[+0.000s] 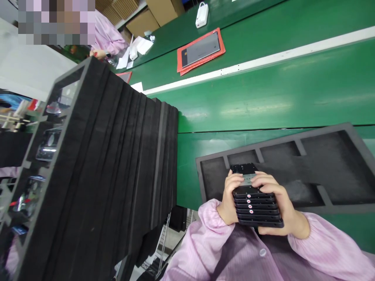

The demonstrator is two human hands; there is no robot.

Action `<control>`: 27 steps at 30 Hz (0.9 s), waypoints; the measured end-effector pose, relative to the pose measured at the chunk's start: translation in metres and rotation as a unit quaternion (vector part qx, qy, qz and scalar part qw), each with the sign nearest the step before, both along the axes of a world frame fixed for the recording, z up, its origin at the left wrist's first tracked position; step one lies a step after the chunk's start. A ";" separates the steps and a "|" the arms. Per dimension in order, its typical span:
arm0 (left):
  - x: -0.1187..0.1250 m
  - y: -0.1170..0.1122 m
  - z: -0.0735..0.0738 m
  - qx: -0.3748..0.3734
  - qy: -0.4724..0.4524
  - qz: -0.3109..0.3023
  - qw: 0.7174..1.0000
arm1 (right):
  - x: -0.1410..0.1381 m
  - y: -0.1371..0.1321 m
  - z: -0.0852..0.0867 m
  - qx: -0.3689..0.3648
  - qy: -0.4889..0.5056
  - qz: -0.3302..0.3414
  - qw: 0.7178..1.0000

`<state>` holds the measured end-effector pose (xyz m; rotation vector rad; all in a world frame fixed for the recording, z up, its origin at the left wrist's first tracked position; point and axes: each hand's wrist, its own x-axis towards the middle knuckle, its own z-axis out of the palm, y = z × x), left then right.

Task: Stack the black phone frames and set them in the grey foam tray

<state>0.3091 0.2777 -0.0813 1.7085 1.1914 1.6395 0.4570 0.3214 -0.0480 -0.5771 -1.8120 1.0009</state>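
Observation:
A stack of several black phone-like devices [258,210] is held between my two hands, close to my body. Small round white-and-red stickers show on the edges of some. The top one carries a grey label and dark lens-like spots at its far end. My left hand [230,199] wraps the stack's left side, fingertips on top. My right hand [281,203] grips the right side, its fingers over the top and thumb beneath. Partly under the stack in view is a black foam tray [328,164] with cut-out compartments, lying on the green bench.
A tall pile of black foam trays [125,140] stands at my left; the outermost holds devices in its compartments. Across the green bench [263,93] runs a white strip. Farther back are a grey panel on red sheets [202,48], a white power bank-like box [202,15] and a co-worker's sleeve [108,33].

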 end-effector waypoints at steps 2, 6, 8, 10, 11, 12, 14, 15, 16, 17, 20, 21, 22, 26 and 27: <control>0.000 0.000 0.000 0.001 0.005 0.004 1.000 | 0.000 0.000 0.000 -0.001 0.003 -0.001 1.000; 0.000 0.000 -0.001 -0.005 0.008 0.006 1.000 | -0.001 0.001 -0.001 -0.003 0.003 -0.002 1.000; 0.000 0.001 -0.002 -0.005 0.006 0.008 1.000 | -0.001 0.001 -0.001 -0.006 0.003 -0.002 1.000; -0.001 0.001 -0.003 -0.003 0.007 0.012 1.000 | -0.001 0.002 -0.001 -0.006 0.003 -0.001 1.000; -0.001 0.001 -0.004 -0.003 0.009 0.012 1.000 | -0.001 0.003 0.000 -0.008 0.002 -0.001 1.000; -0.001 0.002 -0.004 -0.003 0.010 0.013 1.000 | -0.001 0.003 0.000 -0.012 0.000 0.000 1.000; -0.001 0.002 -0.004 -0.008 0.013 0.011 1.000 | -0.001 0.004 0.001 -0.018 -0.002 -0.001 1.000; -0.001 0.002 -0.004 -0.009 0.014 0.011 1.000 | 0.000 0.004 0.001 -0.019 -0.002 -0.002 1.000; -0.001 0.002 -0.005 -0.010 0.015 0.011 1.000 | 0.000 0.005 0.001 -0.018 -0.002 -0.002 1.000; -0.001 0.002 -0.005 -0.009 0.016 0.012 1.000 | 0.000 0.005 0.001 -0.015 -0.001 -0.001 1.000; -0.001 0.002 -0.005 -0.008 0.017 0.015 1.000 | 0.000 0.004 0.000 -0.009 0.000 0.002 1.000; -0.001 0.002 -0.005 -0.009 0.017 0.015 1.000 | 0.000 0.003 0.000 -0.008 0.000 0.003 1.000; -0.001 0.001 -0.004 -0.008 0.016 0.013 1.000 | 0.001 0.003 -0.001 -0.006 0.000 0.005 1.000; 0.000 -0.001 -0.003 0.000 0.012 0.005 1.000 | 0.001 0.001 -0.003 0.006 0.006 0.013 1.000; 0.000 -0.002 -0.003 0.001 0.012 0.006 1.000 | 0.001 0.001 -0.003 0.009 0.008 0.015 1.000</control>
